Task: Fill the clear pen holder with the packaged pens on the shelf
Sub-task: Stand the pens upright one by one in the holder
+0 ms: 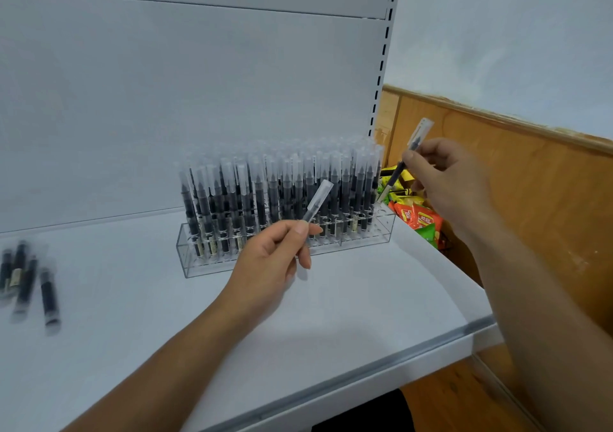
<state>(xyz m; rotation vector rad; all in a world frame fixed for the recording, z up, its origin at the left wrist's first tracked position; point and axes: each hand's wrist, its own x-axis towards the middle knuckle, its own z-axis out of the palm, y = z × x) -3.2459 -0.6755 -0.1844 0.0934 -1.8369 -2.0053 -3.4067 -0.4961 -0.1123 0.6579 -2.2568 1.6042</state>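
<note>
White steel shelf [331,315] runs closest to the camera, its grey front lip crossing low in the view. Above it the left hand [275,252] pinches a packaged pen [316,204] between thumb and forefinger at the pen's lower end. The pen's long axis tilts up and to the right, and its clear upper end stands in front of the filled rows. Far off to the left, well apart from both hands, a few loose packaged pens [26,279] lie flat on the shelf, blurred.

Behind the left hand stands the clear pen holder [199,259], long side across the view, crowded with upright pens. Its right end shows what look like vacant holes.

Further back and right, the right hand [444,179] grips a second packaged pen [411,153] partway along its length. This pen slants steeply, with its top up and right and its lower tip down and left, just beside the holder's right end. I judge the right hand to be the nearer one to those open holes. That pen would need to be stood more upright before going in.

Snack packets [418,219] lie beyond the shelf's right edge, and the grey back panel [199,83] closes the rear.
</note>
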